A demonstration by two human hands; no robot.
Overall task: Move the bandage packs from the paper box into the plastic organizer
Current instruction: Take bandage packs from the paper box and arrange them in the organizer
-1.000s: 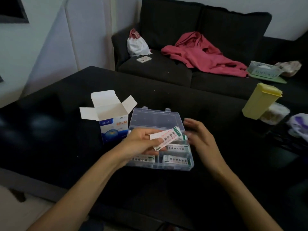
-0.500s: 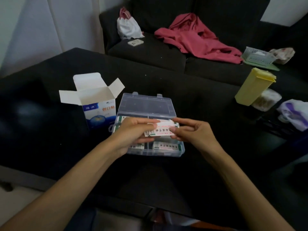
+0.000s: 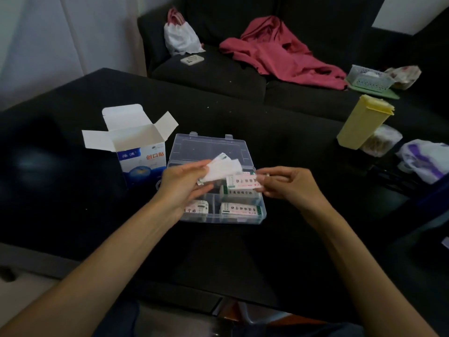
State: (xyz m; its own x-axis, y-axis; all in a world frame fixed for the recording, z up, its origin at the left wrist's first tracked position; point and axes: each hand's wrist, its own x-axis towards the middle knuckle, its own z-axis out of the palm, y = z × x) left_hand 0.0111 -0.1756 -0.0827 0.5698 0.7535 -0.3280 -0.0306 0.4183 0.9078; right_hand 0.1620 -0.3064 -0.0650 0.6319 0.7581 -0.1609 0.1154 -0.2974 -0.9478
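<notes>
We are holding a small fan of bandage packs [image 3: 222, 167] in our left hand [image 3: 184, 184], fingers curled under them and thumb pressing on top, just above the far-left part of the plastic organizer [image 3: 216, 216]; our right hand [image 3: 288, 182] is pinching a single pack [image 3: 243, 182] by its right end between thumb and fingertips [image 3: 261, 177], the rest of that hand loosely curled; this single pack is lying with its long axis running left to right, hovering over the organizer's far-right compartment, so our right hand is the nearer one for dropping it, and the way in is straight down; packs already stored are lying the same way in the right-hand compartments and in the near-left one, so we are judging that no turning is needed; the organizer's clear lid [image 3: 210, 148] is standing open at the back; the paper box [image 3: 138, 148] is sitting just beside the organizer on our left, flaps open, and we cannot tell whether any packs remain inside; everything is resting on a dark table [image 3: 279, 251]; beyond it are a dark sofa [image 3: 211, 76] with a red garment [image 3: 279, 52], and a yellow container [image 3: 362, 122] at the right.
</notes>
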